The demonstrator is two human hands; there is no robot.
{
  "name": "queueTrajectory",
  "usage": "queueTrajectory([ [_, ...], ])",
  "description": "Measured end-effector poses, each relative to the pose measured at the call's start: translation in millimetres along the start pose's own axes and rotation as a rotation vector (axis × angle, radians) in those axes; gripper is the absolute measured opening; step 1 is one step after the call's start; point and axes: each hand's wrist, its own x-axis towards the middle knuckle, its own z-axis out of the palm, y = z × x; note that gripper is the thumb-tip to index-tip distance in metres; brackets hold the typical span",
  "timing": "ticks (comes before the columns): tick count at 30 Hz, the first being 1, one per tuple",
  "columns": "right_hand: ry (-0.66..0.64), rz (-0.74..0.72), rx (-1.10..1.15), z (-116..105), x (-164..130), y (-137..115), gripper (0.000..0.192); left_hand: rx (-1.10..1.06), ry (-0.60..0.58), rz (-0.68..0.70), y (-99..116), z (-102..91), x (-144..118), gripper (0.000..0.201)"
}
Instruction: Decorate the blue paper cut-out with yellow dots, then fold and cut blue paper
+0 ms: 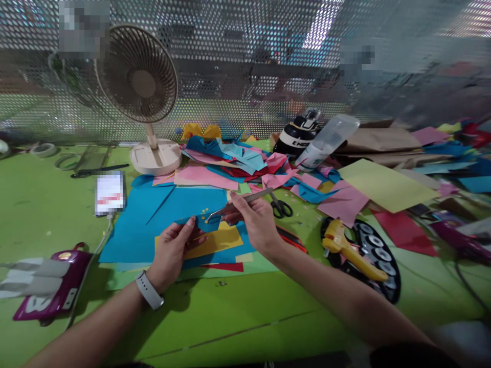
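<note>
My left hand pinches a small blue paper piece just above the table. My right hand grips metal tweezers, whose tip points left at the blue piece, where small yellow dots show. Under both hands lie a yellow paper sheet and large blue sheets. A white watch sits on my left wrist.
On the green table: a beige desk fan, a phone on a cable, black scissors, a yellow glue gun on a black palette, a heap of coloured paper scraps, a bottle, a purple pouch.
</note>
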Motion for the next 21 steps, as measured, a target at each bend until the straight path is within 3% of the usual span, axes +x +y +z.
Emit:
queueTrajectory([
  [8, 0.010, -0.009, 0.009, -1.6, 1.7, -2.2, 0.037, 0.047, 0.004, 0.025, 0.7, 0.2, 0.8, 0.031],
  [12, 0.011, -0.146, -0.044, -5.8, 2.6, -12.8, 0.038, 0.070, -0.025, 0.029, 0.0, -1.3, 0.9, 0.030],
  [16, -0.255, -0.340, -0.356, -10.6, 1.6, -20.8, 0.024, 0.122, -0.089, 0.063, -1.0, -2.7, 0.3, 0.026],
  [18, -0.408, -0.326, -0.523, -11.7, 1.2, -21.5, 0.018, 0.149, -0.105, 0.079, -1.1, -2.9, -0.2, 0.026],
  [21, -0.479, -0.266, -0.633, -12.5, 1.2, -20.2, 0.014, 0.185, -0.111, 0.089, -0.9, -3.2, -0.9, 0.027],
])
